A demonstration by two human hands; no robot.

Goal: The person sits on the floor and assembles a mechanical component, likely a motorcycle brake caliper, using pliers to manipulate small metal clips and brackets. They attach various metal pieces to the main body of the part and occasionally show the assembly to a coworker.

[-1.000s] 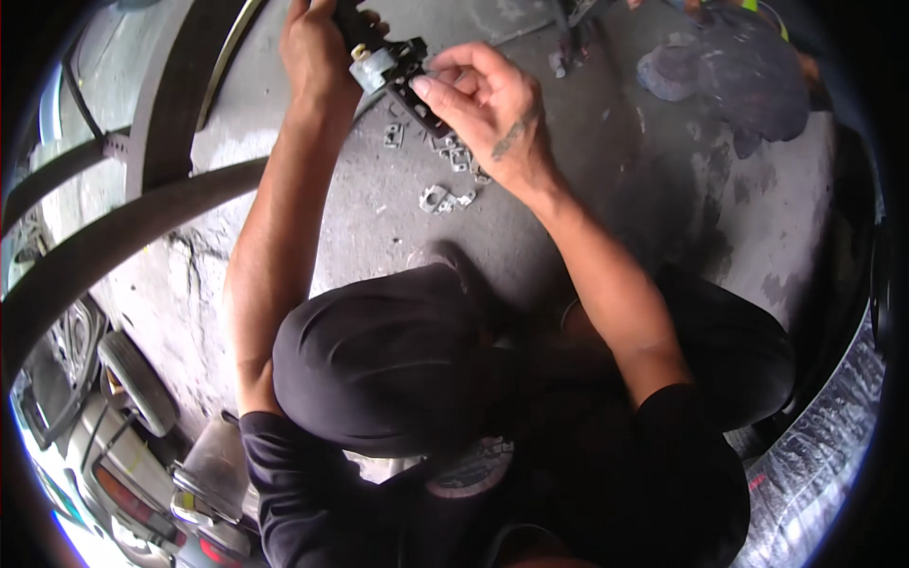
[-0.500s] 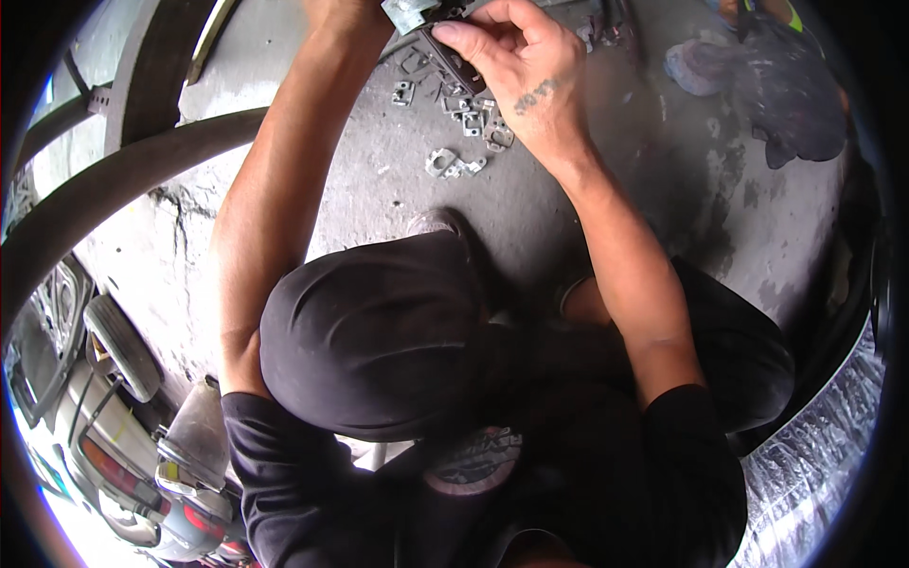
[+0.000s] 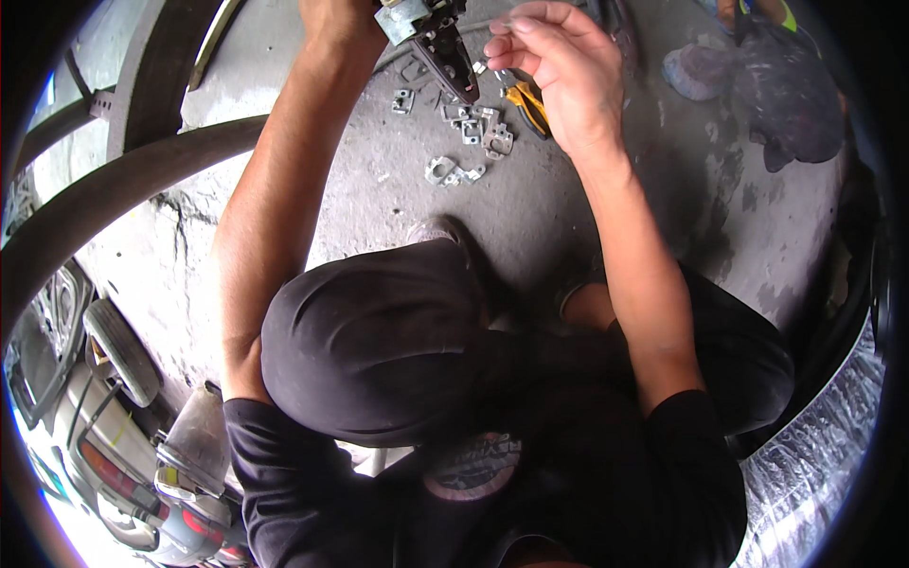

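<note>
At the top edge, my left hand (image 3: 343, 17) is partly cut off, with its fingers out of sight. It holds a long dark metal assembly (image 3: 445, 59) with a silver bracket (image 3: 401, 19) at its side. To the right, apart from that assembly, my right hand (image 3: 573, 76) pinches thumb to forefinger; a small, light sliver seems to show at the tips, too small to name. Pliers (image 3: 528, 106) with yellow and black handles lie on the floor below the right fingers. Several small metal brackets (image 3: 496, 137) are scattered nearby, one hooked plate (image 3: 454, 172) closer to me.
Dark curved bars (image 3: 142, 175) stand at the left. Further down that side are a tyre (image 3: 121, 350), a grey cylinder (image 3: 201, 431) and car tail lights (image 3: 109, 469). A dark cloth-like shape (image 3: 791, 90) is at the upper right, and clear plastic sheeting (image 3: 814, 454) at the lower right.
My right hand has left the dark assembly and shifted right, uncovering the assembly's lower end and the pliers. My left hand has barely moved.
</note>
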